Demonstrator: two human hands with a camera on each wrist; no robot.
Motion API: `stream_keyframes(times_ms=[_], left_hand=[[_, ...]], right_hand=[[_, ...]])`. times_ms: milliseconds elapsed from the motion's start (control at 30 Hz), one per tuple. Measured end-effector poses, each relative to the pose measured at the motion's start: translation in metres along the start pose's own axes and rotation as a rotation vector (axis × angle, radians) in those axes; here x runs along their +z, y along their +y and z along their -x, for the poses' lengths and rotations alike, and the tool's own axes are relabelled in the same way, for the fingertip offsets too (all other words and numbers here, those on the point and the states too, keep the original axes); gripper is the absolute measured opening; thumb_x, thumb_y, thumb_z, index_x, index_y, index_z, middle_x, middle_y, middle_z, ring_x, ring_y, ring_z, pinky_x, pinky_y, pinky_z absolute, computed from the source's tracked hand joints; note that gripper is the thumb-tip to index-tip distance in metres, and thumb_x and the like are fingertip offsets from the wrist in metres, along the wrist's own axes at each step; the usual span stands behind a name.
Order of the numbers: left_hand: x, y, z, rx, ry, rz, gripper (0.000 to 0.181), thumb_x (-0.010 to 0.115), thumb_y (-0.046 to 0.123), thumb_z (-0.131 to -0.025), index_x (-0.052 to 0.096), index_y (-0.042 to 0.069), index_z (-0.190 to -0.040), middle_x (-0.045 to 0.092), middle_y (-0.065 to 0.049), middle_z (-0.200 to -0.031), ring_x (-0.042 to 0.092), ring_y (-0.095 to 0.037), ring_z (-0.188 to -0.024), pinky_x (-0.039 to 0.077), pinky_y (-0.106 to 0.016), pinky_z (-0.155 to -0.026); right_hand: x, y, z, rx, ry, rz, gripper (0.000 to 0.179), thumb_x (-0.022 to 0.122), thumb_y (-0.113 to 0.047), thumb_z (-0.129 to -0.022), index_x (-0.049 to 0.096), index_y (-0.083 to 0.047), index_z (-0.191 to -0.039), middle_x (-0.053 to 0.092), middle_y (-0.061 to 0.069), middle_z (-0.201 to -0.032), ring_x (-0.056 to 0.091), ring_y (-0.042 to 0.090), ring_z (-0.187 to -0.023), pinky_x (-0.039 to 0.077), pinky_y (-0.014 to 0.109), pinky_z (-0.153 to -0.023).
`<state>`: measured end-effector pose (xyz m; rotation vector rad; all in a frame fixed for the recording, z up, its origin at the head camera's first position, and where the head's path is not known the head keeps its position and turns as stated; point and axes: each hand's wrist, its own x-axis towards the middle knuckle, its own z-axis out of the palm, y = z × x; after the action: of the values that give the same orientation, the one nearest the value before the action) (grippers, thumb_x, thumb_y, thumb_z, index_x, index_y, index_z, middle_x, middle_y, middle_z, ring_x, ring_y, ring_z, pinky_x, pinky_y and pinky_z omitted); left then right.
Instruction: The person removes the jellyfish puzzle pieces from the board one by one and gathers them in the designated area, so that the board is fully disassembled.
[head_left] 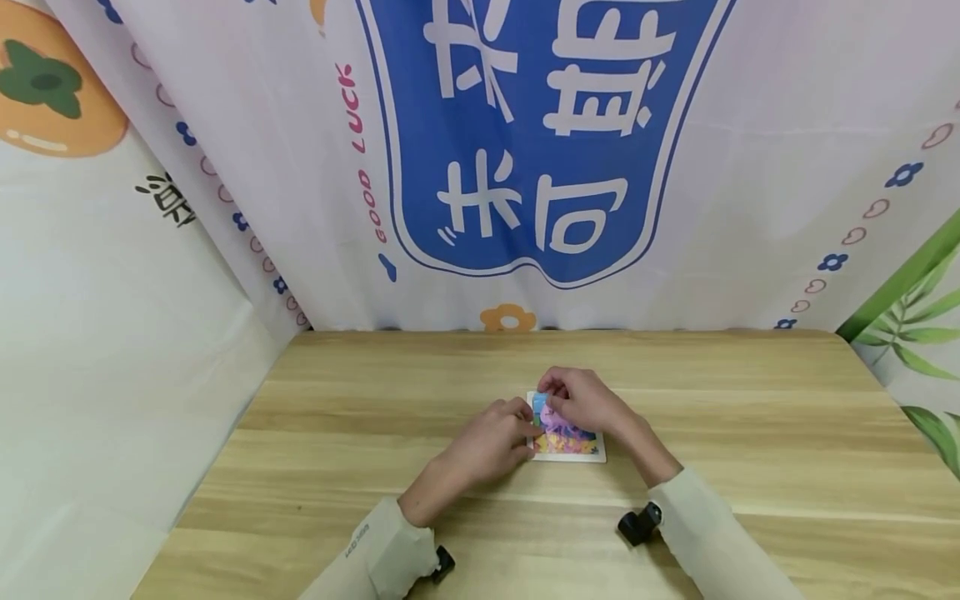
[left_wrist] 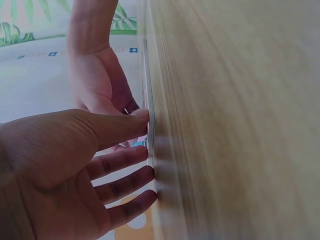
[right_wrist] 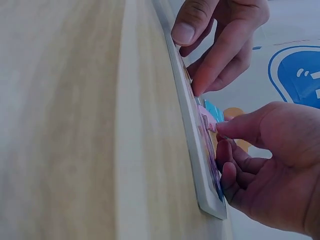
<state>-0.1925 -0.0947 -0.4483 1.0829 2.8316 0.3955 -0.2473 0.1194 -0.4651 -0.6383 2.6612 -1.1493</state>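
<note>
A small jigsaw puzzle (head_left: pixel 567 445) in a white tray lies flat on the table, showing a pink octopus over yellow and pink shapes. My right hand (head_left: pixel 588 401) is over its upper part. Between thumb and fingertip it pinches a pink-and-blue puzzle piece (right_wrist: pixel 209 116), tilted up from the board in the right wrist view. At the left edge, my left hand (head_left: pixel 491 440) reaches in with fingers fairly straight. Its thumb (left_wrist: pixel 122 127) is at the tray's rim and the index fingertip touches the picture. Part of the picture is hidden beneath my right hand.
The wooden table (head_left: pixel 360 417) extends all around the puzzle. Behind it hangs a white printed curtain (head_left: pixel 750 208) with a blue sign, meeting the far table edge. Another printed cloth (head_left: pixel 97 333) hangs along the left side. Black wrist cameras (head_left: pixel 640 525) sit at both sleeves.
</note>
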Motion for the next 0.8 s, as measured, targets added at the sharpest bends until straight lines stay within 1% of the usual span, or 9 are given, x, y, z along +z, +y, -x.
stream_keyframes(times_ms=[133,333,567,800], left_hand=[[0.0003,-0.0001,-0.001,0.012,0.0,-0.004,0.029,0.077,0.019,-0.101,0.08,0.012,-0.129,0.069,-0.007,-0.13,0.065,-0.022,-0.112,0.059,-0.033,-0.094],[-0.0005,-0.001,-0.0003,0.012,-0.015,0.003,0.03,0.075,0.019,-0.103,0.078,0.012,-0.131,0.069,-0.008,-0.132,0.065,-0.023,-0.115,0.059,-0.036,-0.097],[-0.0039,-0.0011,0.0007,0.01,-0.036,0.012,0.03,0.071,0.018,-0.105,0.077,0.013,-0.133,0.069,-0.008,-0.134,0.065,-0.024,-0.119,0.059,-0.038,-0.099],[-0.0023,-0.0008,0.0004,0.013,-0.026,0.003,0.029,0.073,0.018,-0.103,0.078,0.013,-0.132,0.069,-0.007,-0.132,0.065,-0.023,-0.117,0.058,-0.036,-0.099]], right_hand=[[-0.0026,0.0004,0.0021,-0.016,-0.005,0.005,0.012,0.063,-0.006,-0.104,0.073,-0.009,-0.11,0.071,0.002,-0.093,0.06,0.012,-0.08,0.052,0.027,-0.074],[-0.0036,0.0006,0.0022,-0.026,-0.013,-0.007,0.014,0.061,-0.007,-0.104,0.073,-0.012,-0.111,0.071,0.002,-0.091,0.06,0.012,-0.076,0.051,0.029,-0.071],[-0.0047,0.0009,0.0007,-0.012,0.022,-0.058,0.014,0.062,-0.008,-0.103,0.074,-0.011,-0.109,0.074,0.004,-0.094,0.063,0.014,-0.082,0.053,0.031,-0.077],[-0.0081,0.0016,0.0055,0.011,0.033,-0.099,0.015,0.064,-0.01,-0.101,0.075,-0.01,-0.111,0.075,0.006,-0.099,0.065,0.017,-0.09,0.054,0.035,-0.085]])
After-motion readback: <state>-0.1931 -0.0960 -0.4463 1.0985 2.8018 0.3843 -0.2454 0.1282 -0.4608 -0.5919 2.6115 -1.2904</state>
